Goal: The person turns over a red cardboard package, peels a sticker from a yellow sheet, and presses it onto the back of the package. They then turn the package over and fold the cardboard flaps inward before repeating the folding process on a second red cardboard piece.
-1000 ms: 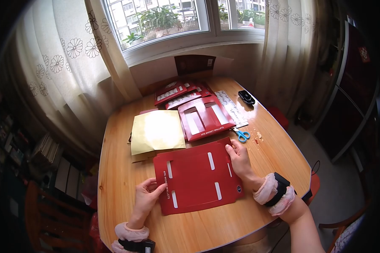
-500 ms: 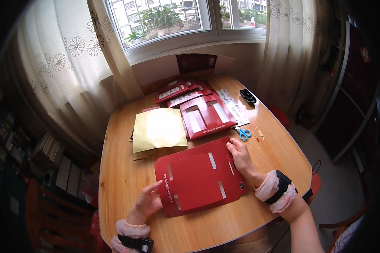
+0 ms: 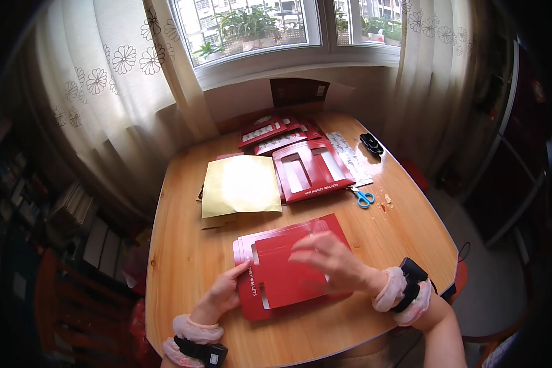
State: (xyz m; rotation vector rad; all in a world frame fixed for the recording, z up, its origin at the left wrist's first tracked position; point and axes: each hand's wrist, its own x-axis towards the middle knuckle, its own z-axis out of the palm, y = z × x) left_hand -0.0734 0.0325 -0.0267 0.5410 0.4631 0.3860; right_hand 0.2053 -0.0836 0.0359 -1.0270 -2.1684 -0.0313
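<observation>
A flat red card sleeve [image 3: 282, 285] printed "MONEY WALLETS" lies near the front of the table, with white slots cut in its face. My left hand [image 3: 224, 288] grips its left edge, thumb on top and the other fingers partly hidden. Over the sleeve's right half hovers my right hand [image 3: 334, 260], blurred by motion, its fingers apart and nothing visible in them. Just beyond the sleeve are a pale yellow sheet [image 3: 242, 187] and another red money wallet sleeve [image 3: 313, 168] with window cut-outs.
Blue-handled scissors [image 3: 364, 198] lie right of the red sleeves, by small scraps [image 3: 386, 201]. Behind them are a printed white strip [image 3: 351, 161] and a black object [image 3: 371, 145]. More red packs [image 3: 264, 130] are piled at the back of the wooden table [image 3: 184, 264].
My right hand has let go of the sleeve's upper right edge and moved left over its face. My left hand still holds the left edge. The view has shifted slightly.
</observation>
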